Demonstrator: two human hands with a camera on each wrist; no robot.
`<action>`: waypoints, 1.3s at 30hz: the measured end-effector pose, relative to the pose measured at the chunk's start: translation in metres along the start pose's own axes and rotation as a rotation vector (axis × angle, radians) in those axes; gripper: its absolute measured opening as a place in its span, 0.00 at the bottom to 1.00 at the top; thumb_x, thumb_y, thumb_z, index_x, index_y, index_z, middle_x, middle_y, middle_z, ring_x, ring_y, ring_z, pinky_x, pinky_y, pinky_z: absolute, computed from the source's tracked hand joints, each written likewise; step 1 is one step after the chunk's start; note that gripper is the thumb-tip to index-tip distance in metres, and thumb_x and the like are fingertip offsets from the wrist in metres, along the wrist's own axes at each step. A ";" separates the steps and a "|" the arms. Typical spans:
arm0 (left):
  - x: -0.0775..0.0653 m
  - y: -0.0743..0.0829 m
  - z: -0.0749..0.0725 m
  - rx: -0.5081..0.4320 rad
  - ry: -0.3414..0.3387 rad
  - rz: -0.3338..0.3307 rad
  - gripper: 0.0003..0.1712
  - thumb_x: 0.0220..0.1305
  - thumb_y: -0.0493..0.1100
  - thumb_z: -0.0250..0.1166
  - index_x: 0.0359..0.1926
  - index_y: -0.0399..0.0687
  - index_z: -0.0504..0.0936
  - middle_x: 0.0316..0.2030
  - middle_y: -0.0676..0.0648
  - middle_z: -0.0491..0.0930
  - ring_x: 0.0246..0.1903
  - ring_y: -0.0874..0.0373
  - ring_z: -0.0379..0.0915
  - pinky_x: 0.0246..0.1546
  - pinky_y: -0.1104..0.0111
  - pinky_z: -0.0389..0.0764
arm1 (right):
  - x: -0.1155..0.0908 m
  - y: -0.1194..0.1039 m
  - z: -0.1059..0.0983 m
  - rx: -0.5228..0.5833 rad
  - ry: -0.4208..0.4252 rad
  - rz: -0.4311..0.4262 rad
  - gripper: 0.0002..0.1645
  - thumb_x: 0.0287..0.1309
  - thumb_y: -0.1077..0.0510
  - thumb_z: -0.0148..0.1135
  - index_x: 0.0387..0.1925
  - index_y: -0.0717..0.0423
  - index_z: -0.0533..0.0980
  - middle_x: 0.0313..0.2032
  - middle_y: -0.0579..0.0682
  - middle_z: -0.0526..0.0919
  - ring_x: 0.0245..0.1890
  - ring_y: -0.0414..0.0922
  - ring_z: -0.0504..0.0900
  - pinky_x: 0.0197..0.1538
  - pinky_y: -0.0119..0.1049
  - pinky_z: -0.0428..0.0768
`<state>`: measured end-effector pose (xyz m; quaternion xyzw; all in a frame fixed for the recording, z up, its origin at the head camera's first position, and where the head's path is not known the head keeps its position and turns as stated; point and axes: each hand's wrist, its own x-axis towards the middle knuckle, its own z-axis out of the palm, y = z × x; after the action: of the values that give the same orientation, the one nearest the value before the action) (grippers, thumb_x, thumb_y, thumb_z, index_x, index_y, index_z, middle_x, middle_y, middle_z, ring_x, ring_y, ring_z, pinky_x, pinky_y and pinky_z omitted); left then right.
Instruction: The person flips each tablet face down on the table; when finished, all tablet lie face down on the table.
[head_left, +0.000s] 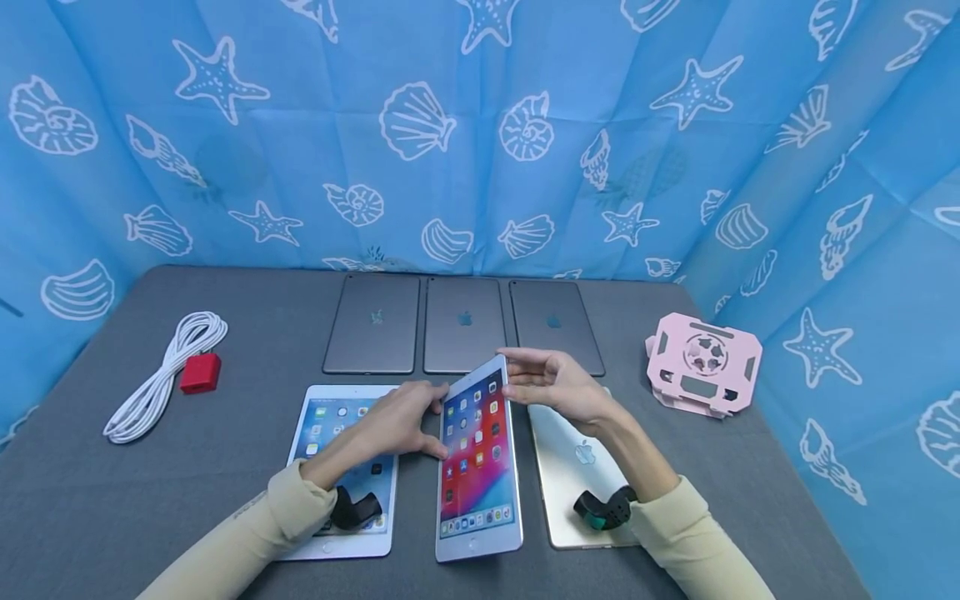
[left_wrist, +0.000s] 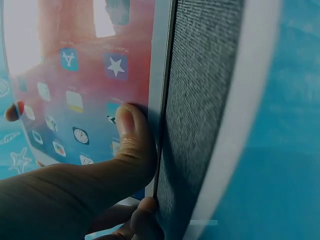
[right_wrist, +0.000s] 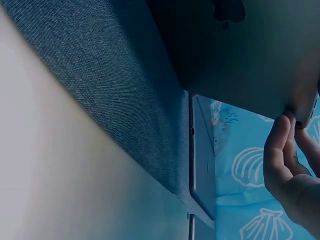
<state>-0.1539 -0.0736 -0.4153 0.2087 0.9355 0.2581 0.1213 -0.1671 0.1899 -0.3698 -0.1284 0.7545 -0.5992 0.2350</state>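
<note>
A tablet with a white bezel and lit screen [head_left: 480, 492] stands tilted in the middle, its right side raised off the cloth. My left hand [head_left: 393, 421] grips its left edge; in the left wrist view the thumb [left_wrist: 131, 131] lies on the screen and a finger is behind the edge. At the top right corner my right hand [head_left: 562, 387] pinches the tablet; the right wrist view shows its dark back [right_wrist: 245, 65] above the fingers [right_wrist: 280, 145]. Another lit white tablet [head_left: 322, 429] lies under my left forearm. A gold-backed tablet [head_left: 573, 492] lies face down under my right.
Along the back lie three face-down grey tablets [head_left: 371, 337], one of them partly behind my right hand. At left are a coiled white cable [head_left: 165, 379] and a red block [head_left: 200, 373]. A pink perforated case [head_left: 705, 367] sits at right. Blue curtains [head_left: 465, 167] border the grey table [head_left: 247, 450].
</note>
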 end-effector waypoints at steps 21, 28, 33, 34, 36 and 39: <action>0.014 0.015 0.015 -0.096 -0.002 0.046 0.57 0.42 0.52 0.85 0.71 0.35 0.70 0.37 0.51 0.77 0.33 0.60 0.69 0.34 0.71 0.69 | -0.006 -0.012 0.003 -0.086 0.015 -0.075 0.42 0.66 0.50 0.68 0.76 0.56 0.64 0.68 0.65 0.72 0.66 0.58 0.75 0.66 0.51 0.77; 0.018 0.016 0.017 -0.115 -0.013 0.071 0.58 0.44 0.53 0.84 0.73 0.36 0.68 0.38 0.51 0.77 0.31 0.61 0.68 0.31 0.73 0.68 | -0.006 -0.014 0.004 -0.082 0.013 -0.077 0.41 0.67 0.50 0.67 0.76 0.56 0.63 0.69 0.66 0.70 0.67 0.59 0.75 0.65 0.49 0.78; 0.019 0.014 0.018 -0.143 -0.028 0.104 0.58 0.46 0.53 0.83 0.74 0.36 0.66 0.39 0.50 0.77 0.29 0.61 0.67 0.29 0.74 0.66 | -0.005 -0.014 0.005 -0.088 0.006 -0.082 0.42 0.67 0.49 0.67 0.77 0.55 0.62 0.70 0.66 0.70 0.67 0.59 0.75 0.66 0.51 0.77; 0.019 0.014 0.018 -0.159 -0.037 0.115 0.58 0.47 0.52 0.83 0.74 0.36 0.65 0.39 0.50 0.77 0.28 0.62 0.67 0.28 0.74 0.66 | -0.005 -0.014 0.005 -0.090 0.003 -0.084 0.42 0.67 0.49 0.67 0.77 0.55 0.62 0.70 0.66 0.69 0.67 0.59 0.75 0.66 0.51 0.77; 0.018 0.013 0.016 -0.208 -0.063 0.140 0.58 0.49 0.50 0.82 0.75 0.35 0.63 0.39 0.50 0.78 0.26 0.63 0.67 0.26 0.75 0.67 | -0.005 -0.014 0.006 -0.099 -0.004 -0.091 0.43 0.67 0.47 0.66 0.77 0.55 0.62 0.69 0.66 0.69 0.66 0.59 0.75 0.65 0.51 0.78; 0.015 0.013 0.011 -0.320 -0.120 0.191 0.57 0.55 0.47 0.79 0.77 0.33 0.57 0.40 0.48 0.81 0.21 0.65 0.70 0.22 0.75 0.71 | -0.004 -0.013 0.007 -0.120 -0.009 -0.106 0.42 0.68 0.46 0.66 0.77 0.54 0.62 0.69 0.66 0.69 0.66 0.59 0.76 0.64 0.52 0.79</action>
<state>-0.1590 -0.0523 -0.4191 0.2896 0.8496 0.4009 0.1834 -0.1609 0.1824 -0.3573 -0.1847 0.7802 -0.5638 0.1983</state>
